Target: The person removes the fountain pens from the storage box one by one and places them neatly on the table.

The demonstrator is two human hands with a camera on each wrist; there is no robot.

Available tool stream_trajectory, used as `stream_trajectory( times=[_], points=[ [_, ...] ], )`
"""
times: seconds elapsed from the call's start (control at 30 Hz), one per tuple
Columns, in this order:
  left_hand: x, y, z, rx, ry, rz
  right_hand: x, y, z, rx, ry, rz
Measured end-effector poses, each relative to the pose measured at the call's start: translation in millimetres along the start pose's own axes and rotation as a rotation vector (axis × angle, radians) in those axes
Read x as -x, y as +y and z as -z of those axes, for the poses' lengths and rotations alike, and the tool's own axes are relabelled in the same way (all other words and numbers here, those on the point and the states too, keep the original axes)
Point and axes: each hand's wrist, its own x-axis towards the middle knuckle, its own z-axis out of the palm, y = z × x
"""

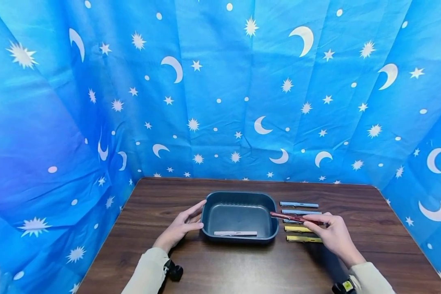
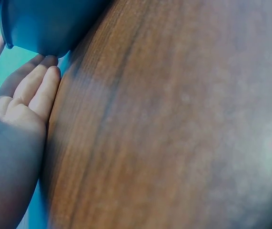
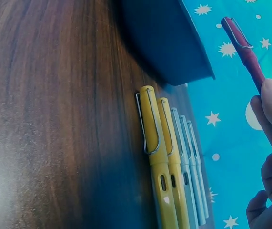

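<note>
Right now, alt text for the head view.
The right hand holds a red pen at the right rim of a dark tray; the left hand touches its left side. A white pen lies inside, blue pens and yellow pens to the right.

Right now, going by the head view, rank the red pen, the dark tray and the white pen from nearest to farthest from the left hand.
1. Dark tray: just right of the left hand, fingertips at its left end.
2. White pen: inside the tray, along its near side.
3. Red pen: farther right, held in the right hand.
</note>
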Motion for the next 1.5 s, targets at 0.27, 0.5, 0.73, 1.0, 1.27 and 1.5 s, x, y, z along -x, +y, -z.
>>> stream_trajectory(
  times=[0.27, 0.5, 0.73, 1.0, 1.27, 1.5],
  points=[
    [7.2, -1.4, 1.7, -0.023, 0.013, 0.001, 5.8, 1.8, -5.3, -0.02, -0.016, 0.002],
    [6.1, -0.9, 1.1, -0.028, 0.008, -0.002, 10.4, 5.2, -2.6, -0.029, 0.005, 0.041],
    [4.9, -1.1, 0.6, -0.028, 0.007, -0.001, 12.9, 8.9, -1.0, -0.039, 0.01, 0.061],
    [1.6, -0.8, 0.7, -0.028, 0.001, -0.008, 11.5, 8.2, 1.0, -0.039, 0.01, 0.057],
    [0.2, 1.1, 2.5, -0.024, -0.004, -0.028, 13.8, 10.8, 1.7, -0.037, 0.025, 0.086],
    [-1.1, 0.6, 1.7, -0.022, -0.015, -0.035, 23.0, 17.4, 6.9, -0.013, 0.026, 0.063]
  ],
)
